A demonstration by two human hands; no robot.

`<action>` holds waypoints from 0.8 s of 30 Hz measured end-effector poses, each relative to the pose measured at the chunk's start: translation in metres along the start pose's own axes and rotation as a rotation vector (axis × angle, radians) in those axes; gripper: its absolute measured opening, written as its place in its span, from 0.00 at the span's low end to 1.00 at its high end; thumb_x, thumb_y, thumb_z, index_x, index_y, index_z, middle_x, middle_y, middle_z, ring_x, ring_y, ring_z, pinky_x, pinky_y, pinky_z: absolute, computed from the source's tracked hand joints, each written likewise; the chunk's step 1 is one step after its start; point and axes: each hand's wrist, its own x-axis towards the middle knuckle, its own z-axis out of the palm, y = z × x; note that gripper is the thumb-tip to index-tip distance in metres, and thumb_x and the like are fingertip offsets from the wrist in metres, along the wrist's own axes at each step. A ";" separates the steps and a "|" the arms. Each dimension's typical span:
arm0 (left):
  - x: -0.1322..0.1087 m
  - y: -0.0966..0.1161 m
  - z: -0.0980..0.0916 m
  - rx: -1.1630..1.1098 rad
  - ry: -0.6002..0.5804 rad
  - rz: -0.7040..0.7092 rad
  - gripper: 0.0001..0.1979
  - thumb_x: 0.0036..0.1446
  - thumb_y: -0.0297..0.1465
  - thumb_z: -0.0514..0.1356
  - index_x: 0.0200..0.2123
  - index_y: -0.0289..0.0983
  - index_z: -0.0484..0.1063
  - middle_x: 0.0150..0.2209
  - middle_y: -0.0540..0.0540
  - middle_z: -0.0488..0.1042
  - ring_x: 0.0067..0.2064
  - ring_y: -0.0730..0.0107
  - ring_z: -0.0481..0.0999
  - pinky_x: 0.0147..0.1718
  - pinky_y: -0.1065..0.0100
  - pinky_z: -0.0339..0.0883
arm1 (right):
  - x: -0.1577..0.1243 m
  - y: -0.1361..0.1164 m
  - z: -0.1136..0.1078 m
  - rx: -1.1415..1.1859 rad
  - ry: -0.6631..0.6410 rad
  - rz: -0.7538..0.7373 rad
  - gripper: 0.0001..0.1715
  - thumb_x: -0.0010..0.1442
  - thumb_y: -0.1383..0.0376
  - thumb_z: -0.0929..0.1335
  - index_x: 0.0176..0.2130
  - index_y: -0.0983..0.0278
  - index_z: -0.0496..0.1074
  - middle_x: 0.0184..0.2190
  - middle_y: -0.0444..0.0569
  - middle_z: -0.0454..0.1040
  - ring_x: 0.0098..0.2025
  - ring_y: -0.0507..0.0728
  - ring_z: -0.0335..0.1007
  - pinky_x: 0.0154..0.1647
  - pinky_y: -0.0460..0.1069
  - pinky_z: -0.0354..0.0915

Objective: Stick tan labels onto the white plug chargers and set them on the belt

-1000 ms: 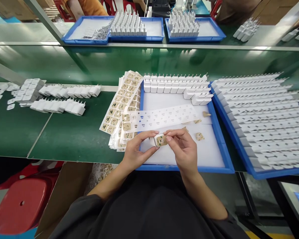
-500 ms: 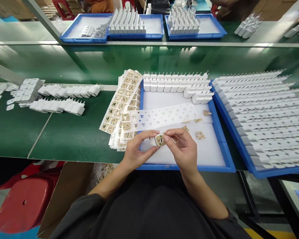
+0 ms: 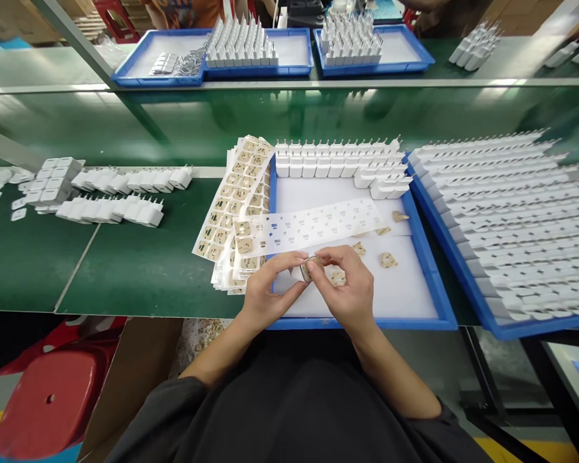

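Just above the near part of the tray, my left hand pinches a small white charger plug between thumb and fingers. A tan sticker covers the plug's face, which is partly hidden by my fingers. My right hand is closed at the same plug, its thumb and forefinger pressed to the sticker side. Beyond both hands lies a mostly bare white sticker sheet with two tan stickers at its left end. Tan peeled pieces lie in the blue-rimmed tray near my right hand.
Sticker sheets are stacked left of the tray. Upright white plugs line its back. A tray packed with plugs stands right. More plugs lie left. Further trays sit on the ledge; a red stool is lower left.
My right hand has shifted slightly left, and its thumb now covers more of the sticker. The plug has turned, and a tan piece below my right fingers has come into view.
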 end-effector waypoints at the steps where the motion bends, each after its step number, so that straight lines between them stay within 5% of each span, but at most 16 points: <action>1: -0.001 -0.001 0.001 0.004 0.017 -0.003 0.22 0.58 0.24 0.68 0.56 0.43 0.73 0.54 0.42 0.79 0.58 0.57 0.78 0.59 0.54 0.73 | 0.000 0.000 0.001 -0.039 0.003 -0.023 0.08 0.63 0.65 0.72 0.44 0.56 0.75 0.36 0.47 0.75 0.39 0.58 0.72 0.41 0.56 0.74; 8: -0.002 -0.010 0.008 -0.144 0.154 0.000 0.26 0.58 0.25 0.68 0.58 0.44 0.68 0.53 0.42 0.78 0.58 0.59 0.78 0.59 0.54 0.74 | -0.001 0.005 0.005 0.381 -0.210 0.196 0.20 0.61 0.62 0.74 0.53 0.51 0.74 0.51 0.49 0.70 0.51 0.58 0.70 0.43 0.51 0.76; 14: 0.004 -0.011 0.011 -0.019 0.160 0.214 0.27 0.57 0.22 0.68 0.57 0.45 0.65 0.49 0.44 0.79 0.56 0.59 0.80 0.58 0.50 0.75 | -0.003 0.012 0.017 0.584 -0.055 0.287 0.09 0.64 0.61 0.70 0.44 0.55 0.80 0.44 0.49 0.74 0.50 0.59 0.71 0.54 0.57 0.70; 24: 0.008 -0.008 0.004 0.272 0.155 0.472 0.23 0.54 0.18 0.68 0.46 0.45 0.65 0.49 0.49 0.81 0.54 0.62 0.82 0.52 0.52 0.81 | 0.002 -0.001 0.029 0.706 0.014 0.361 0.02 0.57 0.64 0.71 0.34 0.58 0.75 0.39 0.48 0.73 0.47 0.60 0.71 0.52 0.57 0.69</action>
